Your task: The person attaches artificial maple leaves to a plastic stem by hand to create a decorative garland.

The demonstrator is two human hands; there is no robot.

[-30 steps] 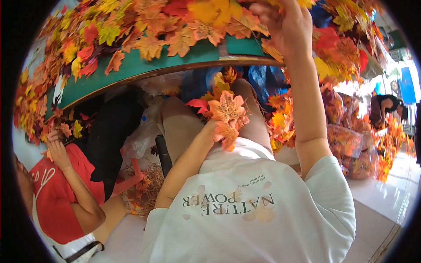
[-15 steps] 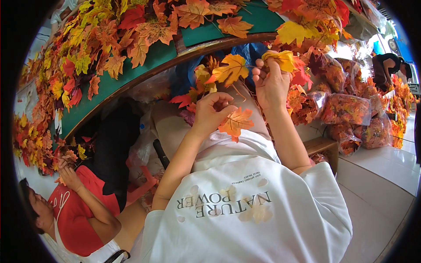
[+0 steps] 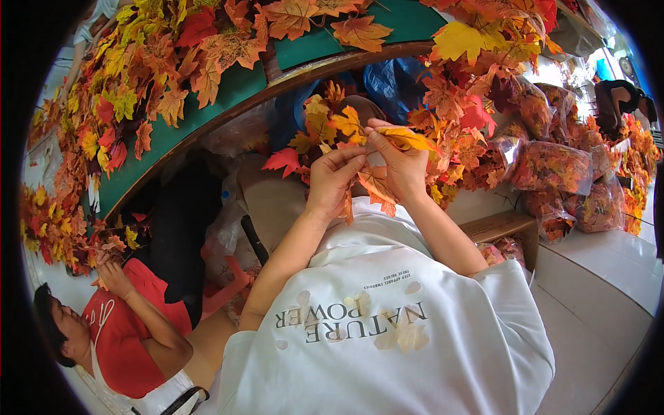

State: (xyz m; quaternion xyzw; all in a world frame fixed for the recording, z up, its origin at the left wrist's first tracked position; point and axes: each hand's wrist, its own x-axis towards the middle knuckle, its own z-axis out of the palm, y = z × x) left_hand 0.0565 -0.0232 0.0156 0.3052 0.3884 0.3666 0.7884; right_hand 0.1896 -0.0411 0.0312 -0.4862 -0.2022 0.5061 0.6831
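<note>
My hands are close together above my lap. My left hand (image 3: 332,181) is closed, thumb and fingers pinched on an orange artificial maple leaf (image 3: 377,183) that hangs between the two hands. My right hand (image 3: 403,169) is closed on a yellow-orange artificial maple leaf (image 3: 409,138), which is seen nearly edge-on. Just beyond the fingertips is another yellow-orange leaf (image 3: 348,123). A red leaf (image 3: 282,161) and several yellow ones lie near the left hand. The stems between my fingers are too small to make out.
A green-topped table (image 3: 242,86) heaped with autumn leaves curves across the far side. Filled clear bags (image 3: 553,168) are stacked at the right, near a cardboard box (image 3: 501,228). A co-worker in a red shirt (image 3: 131,332) sits at the left, handling leaves.
My hands have come together; the right one moved left and nearer to me. The yellow-orange leaf in it has turned edge-on, and the orange leaf now hangs between both hands.
</note>
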